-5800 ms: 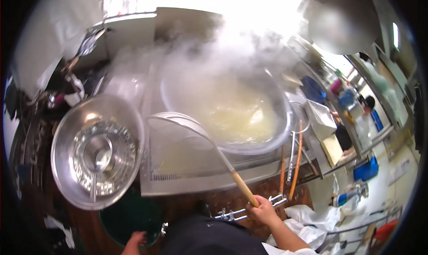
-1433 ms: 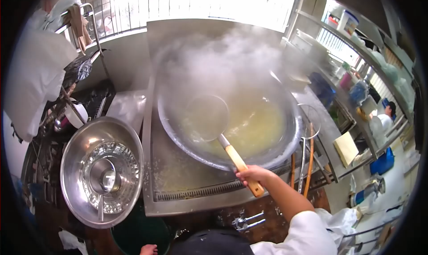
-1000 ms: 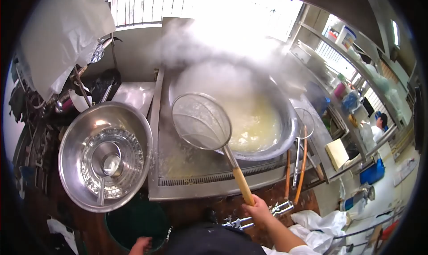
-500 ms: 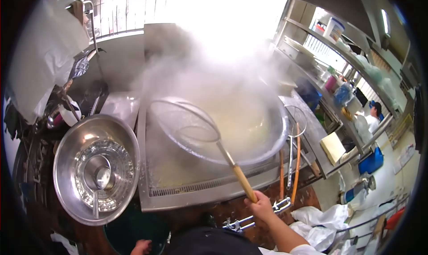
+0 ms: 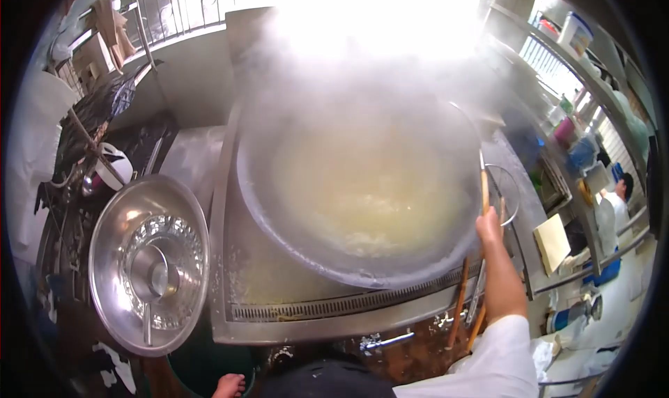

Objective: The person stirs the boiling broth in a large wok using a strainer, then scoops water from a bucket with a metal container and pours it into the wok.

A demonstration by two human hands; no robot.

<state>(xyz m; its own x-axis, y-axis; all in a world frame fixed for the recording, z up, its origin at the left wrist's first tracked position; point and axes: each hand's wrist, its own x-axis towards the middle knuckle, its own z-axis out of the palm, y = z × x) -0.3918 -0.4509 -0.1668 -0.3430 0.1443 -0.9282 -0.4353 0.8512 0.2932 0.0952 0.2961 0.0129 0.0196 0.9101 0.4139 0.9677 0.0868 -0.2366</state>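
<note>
Steam rises from a large round wok [image 5: 306,255] of pale yellow liquid. My right hand [image 5: 489,224] grips the wooden handle [image 5: 485,189] of the strainer at the wok's right rim, arm stretched forward; steam mostly hides the strainer's head. At the bottom edge, my left hand [image 5: 231,384] is beside a dark green bin [image 5: 209,363], fingers curled; whether they hold anything is hidden. A wide steel bowl [image 5: 111,259] at the left contains a smaller steel ladle or pot [image 5: 150,269] with a handle.
A second round strainer [image 5: 516,196] and long orange-brown rods [image 5: 458,304] are at the stove's right. A drain grate [image 5: 334,306] runs along its front. Beyond are a yellowish board [image 5: 552,245], shelves [image 5: 592,84] and another person [image 5: 617,196] in white. Pipes [image 5: 387,341] lie below.
The strainer has moved from the wok's left side to its far right rim, still in my right hand. My right arm reaches farther forward. The view has shifted, and the wok appears larger.
</note>
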